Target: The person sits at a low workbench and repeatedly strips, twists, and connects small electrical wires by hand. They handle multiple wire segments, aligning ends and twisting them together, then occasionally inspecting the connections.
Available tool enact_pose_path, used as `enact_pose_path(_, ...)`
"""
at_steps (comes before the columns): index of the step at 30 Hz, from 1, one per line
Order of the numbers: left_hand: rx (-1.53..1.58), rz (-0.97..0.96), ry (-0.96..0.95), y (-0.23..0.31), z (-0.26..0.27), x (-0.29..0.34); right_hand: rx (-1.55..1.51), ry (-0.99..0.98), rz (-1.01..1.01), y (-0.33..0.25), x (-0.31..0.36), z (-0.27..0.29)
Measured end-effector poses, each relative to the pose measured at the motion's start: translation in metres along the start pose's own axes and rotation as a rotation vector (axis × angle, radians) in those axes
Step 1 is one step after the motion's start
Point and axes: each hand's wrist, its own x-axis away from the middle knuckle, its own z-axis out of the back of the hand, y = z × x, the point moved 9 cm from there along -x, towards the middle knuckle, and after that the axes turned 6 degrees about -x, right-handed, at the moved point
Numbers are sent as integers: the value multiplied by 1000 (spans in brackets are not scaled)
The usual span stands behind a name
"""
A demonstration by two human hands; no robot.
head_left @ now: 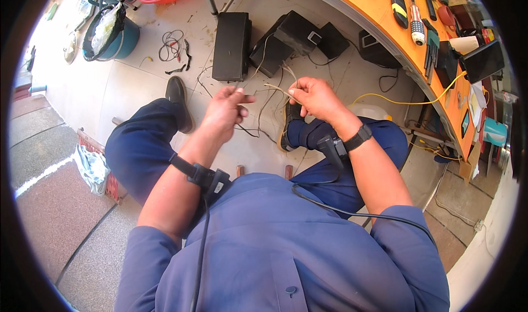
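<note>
My right hand (319,100) pinches a pale cable (279,87) between thumb and fingers. One end of the cable points left toward my other hand, and another stretch rises toward the black boxes. My left hand (226,111) is closed in a pinch, slightly blurred, its thumb against the index finger. Something thin and greyish seems to show at those fingertips, too small to name. Just beyond my hands, a tall black box (231,47) stands on the tiled floor, with a second black box (298,32) tilted to its right. Thin dark wires (258,117) trail below my hands.
An orange table (374,9) curves along the right, holding a screwdriver (417,29), a utility knife (398,7) and a phone (487,61). A yellow cable (404,101) hangs off it. A blue bucket (124,42) and coiled wire (171,45) lie to the left.
</note>
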Motion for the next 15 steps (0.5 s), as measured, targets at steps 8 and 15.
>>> enact_pose_path(8, 168, 21, -281, -7, -40, 8, 68, -76, 25, -10, 27, -23)
enact_pose_path(15, -62, -50, -144, 11, -14, 15, 390, 32, 170, -15, 29, 1)
